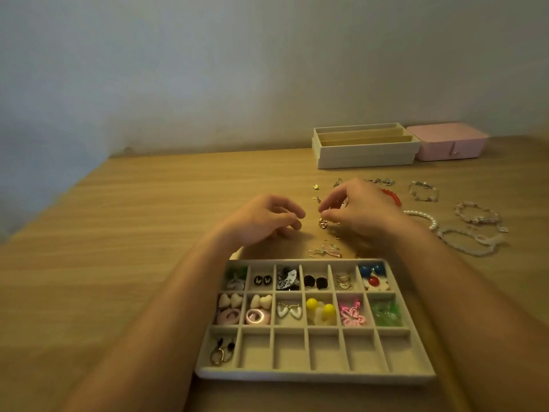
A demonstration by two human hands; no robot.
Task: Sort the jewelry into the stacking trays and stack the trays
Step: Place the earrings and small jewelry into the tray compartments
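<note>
We see a beige flocked tray (pixel 315 374) of square compartments lying on the wood-grain tabletop (pixel 148 233). Its far row holds black studs (pixel 263 280), silver rings (pixel 344 281) and glossy blue and red balls (pixel 371 273). The middle row holds cream hearts (pixel 231 300), yellow balls (pixel 320 306) and pink butterflies (pixel 353 315). The near left compartment holds hoop earrings with black beads (pixel 221 350).

Just beyond the tray, our right hand (pixel 361 209) pinches a small gold heart earring (pixel 323 223) over the tabletop. Our left hand (pixel 264 221) is curled beside it, and we cannot tell whether it holds anything. Beyond the tray to the right lie a pearl bracelet (pixel 421 217) and a clear bead bracelet (pixel 469 242). Farther back stand stacked cream trays with long slots (pixel 365 150) beside a pink box (pixel 448 144).
</note>
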